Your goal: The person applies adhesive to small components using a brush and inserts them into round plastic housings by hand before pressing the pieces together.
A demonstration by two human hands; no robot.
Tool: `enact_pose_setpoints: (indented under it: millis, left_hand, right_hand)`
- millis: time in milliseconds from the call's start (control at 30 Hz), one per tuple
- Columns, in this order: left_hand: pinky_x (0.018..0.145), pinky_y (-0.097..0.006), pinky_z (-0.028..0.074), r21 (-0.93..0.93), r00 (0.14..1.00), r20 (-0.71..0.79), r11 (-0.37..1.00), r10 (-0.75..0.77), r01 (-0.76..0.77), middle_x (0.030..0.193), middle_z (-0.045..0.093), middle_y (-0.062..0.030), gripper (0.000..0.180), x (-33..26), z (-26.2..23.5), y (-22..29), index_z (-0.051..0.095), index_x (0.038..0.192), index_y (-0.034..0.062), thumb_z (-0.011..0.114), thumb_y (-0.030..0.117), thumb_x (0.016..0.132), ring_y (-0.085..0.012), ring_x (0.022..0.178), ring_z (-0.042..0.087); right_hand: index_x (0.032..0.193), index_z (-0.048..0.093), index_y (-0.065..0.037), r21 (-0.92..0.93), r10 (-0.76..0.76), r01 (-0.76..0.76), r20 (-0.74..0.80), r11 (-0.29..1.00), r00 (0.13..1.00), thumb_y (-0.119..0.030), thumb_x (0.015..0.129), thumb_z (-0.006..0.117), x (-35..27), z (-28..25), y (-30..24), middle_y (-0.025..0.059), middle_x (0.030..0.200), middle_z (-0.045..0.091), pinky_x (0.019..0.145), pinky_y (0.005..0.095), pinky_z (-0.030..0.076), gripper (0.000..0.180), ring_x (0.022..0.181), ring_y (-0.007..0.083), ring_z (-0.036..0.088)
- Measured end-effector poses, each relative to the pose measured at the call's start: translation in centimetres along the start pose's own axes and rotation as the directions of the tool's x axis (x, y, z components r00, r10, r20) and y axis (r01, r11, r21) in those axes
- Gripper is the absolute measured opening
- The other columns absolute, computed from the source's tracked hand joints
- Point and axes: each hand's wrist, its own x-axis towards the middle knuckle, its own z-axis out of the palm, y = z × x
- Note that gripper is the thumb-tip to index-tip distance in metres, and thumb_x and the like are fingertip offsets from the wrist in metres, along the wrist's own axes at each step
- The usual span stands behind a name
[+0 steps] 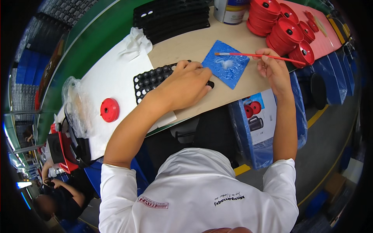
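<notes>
My right hand is closed round a thin paintbrush with a red handle. Its bristle end points left, above a blue square sheet that carries a whitish, glossy smear. My left hand lies over the right end of a black tray with rows of round cells, its fingers bent down round that end. Some cells show white discs. The hand covers much of the tray, and what lies under the palm is hidden.
Red spools stand stacked at the far right, beside a metal can. Black trays are piled at the back. A red round part lies on the left white sheet, near clear plastic. A blue-lined bin stands by the table's front.
</notes>
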Motion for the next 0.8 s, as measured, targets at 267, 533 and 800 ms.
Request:
enact_pose_setpoints:
  millis: [267, 533, 800]
  left_hand:
    - [0.104, -0.044, 0.034, -0.023, 0.999, -0.030, 1.000, -0.018, 0.017, 0.117, 0.062, -0.0219, 0.031, 0.1, 0.1, 0.3, 0.059, 0.111, -0.0036, 0.057, 0.022, 0.094, -0.0332, 0.122, 0.049]
    - [0.103, -0.044, 0.034, -0.050, 0.999, -0.047, 0.998, 0.022, -0.025, 0.111, 0.063, -0.0216, 0.026, 0.3, 0.4, 0.0, 0.059, 0.102, -0.0027, 0.058, 0.021, 0.093, -0.0343, 0.121, 0.050]
    - [0.098, -0.042, 0.037, -0.149, 0.982, -0.176, 0.988, -0.069, 0.042, 0.105, 0.065, -0.0148, 0.023, -0.5, -0.9, -0.2, 0.062, 0.101, 0.0034, 0.066, 0.018, 0.084, -0.0298, 0.111, 0.055]
  right_hand:
    - [0.109, 0.059, -0.002, 0.110, 0.000, 0.003, -0.028, 0.994, 1.000, -0.015, 0.092, 0.053, -0.4, -1.9, 0.0, 0.0078, 0.097, 0.064, 0.054, 0.0195, 0.035, 0.022, 0.070, 0.0072, 0.053]
    - [0.109, 0.061, 0.001, -0.058, -0.122, 0.115, -0.138, 0.992, 0.983, -0.018, 0.094, 0.053, -1.3, -3.3, -2.0, 0.0072, 0.089, 0.065, 0.051, 0.0197, 0.032, 0.026, 0.063, 0.0053, 0.049]
    - [0.113, 0.059, 0.005, 0.151, -0.113, 0.142, -0.188, 0.978, 0.976, -0.024, 0.102, 0.046, -1.4, 0.2, -2.5, 0.0083, 0.087, 0.064, 0.056, 0.0215, 0.039, 0.034, 0.067, 0.0092, 0.054]
